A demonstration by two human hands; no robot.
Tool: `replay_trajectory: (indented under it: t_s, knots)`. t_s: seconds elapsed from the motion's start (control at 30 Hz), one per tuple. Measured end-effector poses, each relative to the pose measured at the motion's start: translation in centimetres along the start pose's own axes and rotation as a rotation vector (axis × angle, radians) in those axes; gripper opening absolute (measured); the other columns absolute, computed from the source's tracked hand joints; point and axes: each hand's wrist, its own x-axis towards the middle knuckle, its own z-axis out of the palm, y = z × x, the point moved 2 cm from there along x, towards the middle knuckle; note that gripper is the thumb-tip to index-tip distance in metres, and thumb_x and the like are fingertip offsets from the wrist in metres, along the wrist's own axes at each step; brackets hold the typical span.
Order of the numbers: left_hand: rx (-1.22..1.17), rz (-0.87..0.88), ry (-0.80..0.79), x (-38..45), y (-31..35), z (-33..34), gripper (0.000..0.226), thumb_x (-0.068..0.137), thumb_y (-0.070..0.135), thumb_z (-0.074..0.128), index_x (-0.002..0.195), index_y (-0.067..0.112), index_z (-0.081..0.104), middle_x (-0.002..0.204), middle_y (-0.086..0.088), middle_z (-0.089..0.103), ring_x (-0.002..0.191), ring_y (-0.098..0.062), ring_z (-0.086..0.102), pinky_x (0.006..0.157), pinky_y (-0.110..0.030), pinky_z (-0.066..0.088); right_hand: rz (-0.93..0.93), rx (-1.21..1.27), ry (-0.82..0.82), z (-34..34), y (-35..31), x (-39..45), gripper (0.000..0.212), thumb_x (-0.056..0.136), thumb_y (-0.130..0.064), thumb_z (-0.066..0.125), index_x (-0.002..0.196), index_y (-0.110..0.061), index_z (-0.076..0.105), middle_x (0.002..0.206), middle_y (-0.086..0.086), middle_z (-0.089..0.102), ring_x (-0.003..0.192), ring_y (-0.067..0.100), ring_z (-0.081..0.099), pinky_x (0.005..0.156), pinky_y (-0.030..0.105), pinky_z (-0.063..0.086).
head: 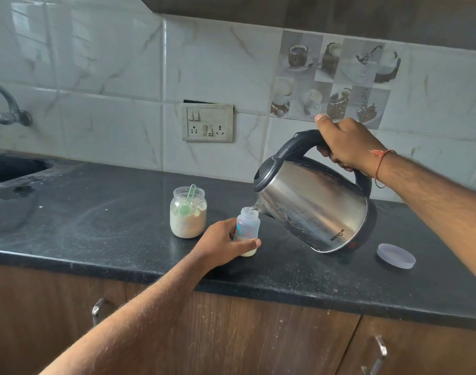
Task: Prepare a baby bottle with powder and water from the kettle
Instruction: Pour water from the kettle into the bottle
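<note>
A small clear baby bottle [249, 224] stands upright and uncapped on the black counter [96, 226], with pale liquid at its bottom. My left hand [220, 243] grips its lower part. My right hand [345, 143] holds the black handle of a steel kettle [315, 204], which is tilted left with its spout over the bottle's mouth; a thin stream of water runs in. Behind the bottle to the left sits an open glass jar of beige powder [188, 215] with a green scoop [188, 201] inside.
A pale round lid [396, 256] lies on the counter at the right, under my right forearm. A sink [12, 169] and tap [9, 109] are at the far left. A switch and socket plate [208, 122] is on the tiled wall. Wooden cabinets sit below.
</note>
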Motion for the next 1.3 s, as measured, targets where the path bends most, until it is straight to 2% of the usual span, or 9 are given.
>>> replay_trajectory:
  t_s: [0.2, 0.4, 0.6, 0.83, 1.1, 1.3]
  knots:
    - [0.008, 0.003, 0.012, 0.02, -0.11, 0.05, 0.053, 0.087, 0.061, 0.085, 0.13, 0.032, 0.073, 0.111, 0.017, 0.08, 0.1, -0.001, 0.075, 0.086, -0.02, 0.055, -0.001, -0.006, -0.001, -0.04, 0.04, 0.09, 0.074, 0.107, -0.063, 0.031, 0.059, -0.012, 0.057, 0.042, -0.002, 0.043, 0.035, 0.018, 0.038, 0.047, 0.027, 0.037]
    - [0.011, 0.0, 0.01, 0.03, -0.14, 0.02, 0.053, 0.087, 0.061, 0.085, 0.13, 0.032, 0.073, 0.111, 0.018, 0.08, 0.1, 0.002, 0.074, 0.084, -0.017, 0.054, -0.006, -0.01, 0.002, -0.05, 0.01, 0.23, 0.074, 0.107, -0.063, 0.032, 0.059, -0.012, 0.057, 0.04, -0.003, 0.044, 0.032, 0.014, 0.038, 0.046, 0.026, 0.036]
    - [0.016, -0.003, 0.006, 0.23, -0.43, 0.07, 0.066, 0.08, 0.071, 0.082, 0.134, 0.033, 0.072, 0.117, 0.016, 0.08, 0.106, -0.004, 0.075, 0.097, -0.029, 0.061, -0.016, -0.014, 0.004, -0.05, 0.01, 0.35, 0.075, 0.106, -0.065, 0.032, 0.059, -0.012, 0.057, 0.041, -0.002, 0.045, 0.033, 0.015, 0.039, 0.046, 0.027, 0.037]
    - [0.022, 0.004, 0.008, 0.24, -0.32, 0.08, 0.062, 0.085, 0.064, 0.084, 0.136, 0.03, 0.072, 0.119, 0.014, 0.08, 0.107, -0.007, 0.075, 0.094, -0.025, 0.059, -0.022, -0.014, -0.001, 0.04, 0.17, 0.55, 0.076, 0.106, -0.066, 0.032, 0.059, -0.012, 0.059, 0.042, -0.002, 0.046, 0.034, 0.017, 0.041, 0.047, 0.027, 0.038]
    - [0.007, 0.001, 0.019, 0.07, -0.2, 0.09, 0.055, 0.085, 0.06, 0.086, 0.131, 0.032, 0.074, 0.111, 0.017, 0.081, 0.099, -0.001, 0.074, 0.085, -0.019, 0.054, -0.03, -0.019, 0.005, 0.02, 0.26, 0.57, 0.076, 0.106, -0.067, 0.032, 0.06, -0.013, 0.06, 0.045, 0.0, 0.048, 0.036, 0.018, 0.042, 0.046, 0.027, 0.039]
    - [-0.005, -0.002, 0.011, -0.04, -0.05, 0.05, 0.057, 0.086, 0.059, 0.086, 0.134, 0.033, 0.073, 0.114, 0.017, 0.081, 0.102, -0.002, 0.075, 0.089, -0.021, 0.056, -0.038, -0.017, 0.002, -0.05, 0.34, 0.63, 0.077, 0.104, -0.069, 0.032, 0.061, -0.012, 0.061, 0.048, 0.003, 0.05, 0.039, 0.023, 0.044, 0.047, 0.028, 0.039]
